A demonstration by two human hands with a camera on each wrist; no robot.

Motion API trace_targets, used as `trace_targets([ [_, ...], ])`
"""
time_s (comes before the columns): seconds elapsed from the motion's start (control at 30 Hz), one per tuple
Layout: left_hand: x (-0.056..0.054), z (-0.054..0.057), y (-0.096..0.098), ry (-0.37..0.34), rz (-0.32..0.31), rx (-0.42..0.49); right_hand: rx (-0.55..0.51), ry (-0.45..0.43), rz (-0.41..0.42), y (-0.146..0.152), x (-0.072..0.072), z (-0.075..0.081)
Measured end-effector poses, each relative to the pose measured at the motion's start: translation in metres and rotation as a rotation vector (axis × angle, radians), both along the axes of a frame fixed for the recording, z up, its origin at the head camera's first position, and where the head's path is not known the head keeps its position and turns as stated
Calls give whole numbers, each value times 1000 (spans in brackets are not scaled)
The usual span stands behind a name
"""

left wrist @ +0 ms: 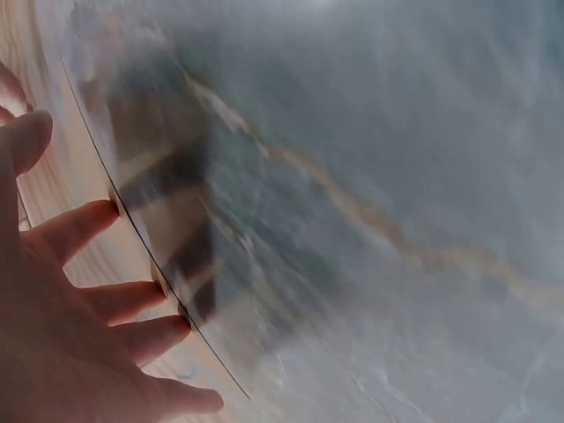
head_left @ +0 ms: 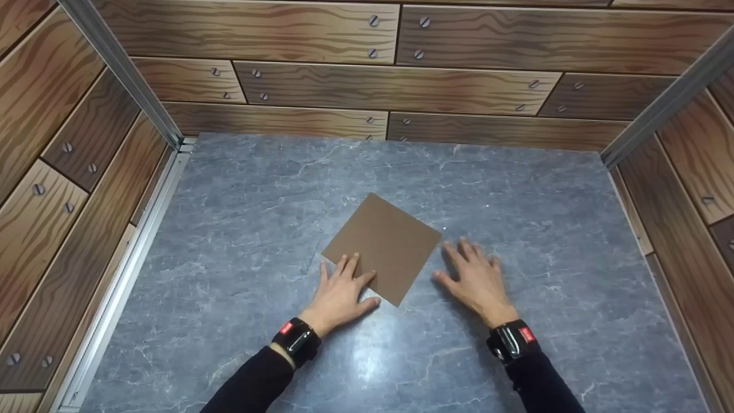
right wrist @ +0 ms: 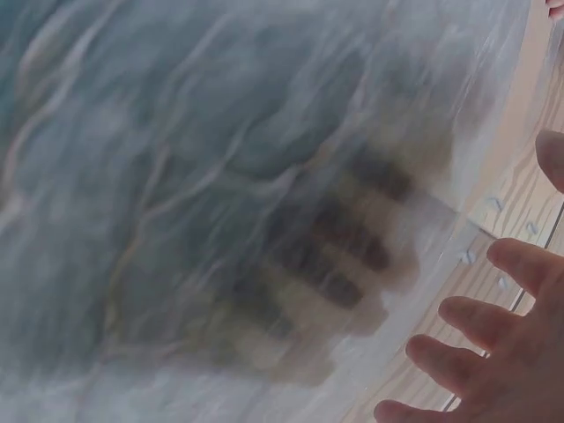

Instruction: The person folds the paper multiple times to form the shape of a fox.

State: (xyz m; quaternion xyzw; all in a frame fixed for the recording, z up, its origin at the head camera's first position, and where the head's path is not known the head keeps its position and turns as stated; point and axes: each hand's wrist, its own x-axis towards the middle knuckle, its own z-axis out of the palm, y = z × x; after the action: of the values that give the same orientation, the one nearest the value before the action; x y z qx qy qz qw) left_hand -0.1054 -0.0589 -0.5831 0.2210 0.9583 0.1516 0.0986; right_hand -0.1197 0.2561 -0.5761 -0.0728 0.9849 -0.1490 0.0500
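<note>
A square brown sheet (head_left: 395,244), which looks like paper, lies flat on the grey marbled surface with one corner pointing toward me. My left hand (head_left: 338,295) rests on its near left edge, fingers spread and fairly straight. In the left wrist view the fingertips (left wrist: 152,335) of that hand touch the edge of the sheet (left wrist: 97,163). Just right of the sheet is my right hand (head_left: 476,284), fingers spread, holding nothing and apart from the paper. The right wrist view shows the right hand (right wrist: 511,344) with its fingers extended.
Wood-patterned panels (head_left: 321,86) wall in the back and both sides of the grey surface (head_left: 241,229). Metal rails (head_left: 132,252) run along the left side. A bright light reflection falls on the surface near the front middle. Each wrist wears a black band (head_left: 513,341).
</note>
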Motion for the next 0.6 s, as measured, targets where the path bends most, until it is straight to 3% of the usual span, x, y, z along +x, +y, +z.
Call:
trace_targets([
  [0.27,6,-1,7,16,-28,17,16,16,79,-24,-3,-1],
  [0.6,0,-3,10,120,-7,107,35,-25,104,-33,-7,-5],
])
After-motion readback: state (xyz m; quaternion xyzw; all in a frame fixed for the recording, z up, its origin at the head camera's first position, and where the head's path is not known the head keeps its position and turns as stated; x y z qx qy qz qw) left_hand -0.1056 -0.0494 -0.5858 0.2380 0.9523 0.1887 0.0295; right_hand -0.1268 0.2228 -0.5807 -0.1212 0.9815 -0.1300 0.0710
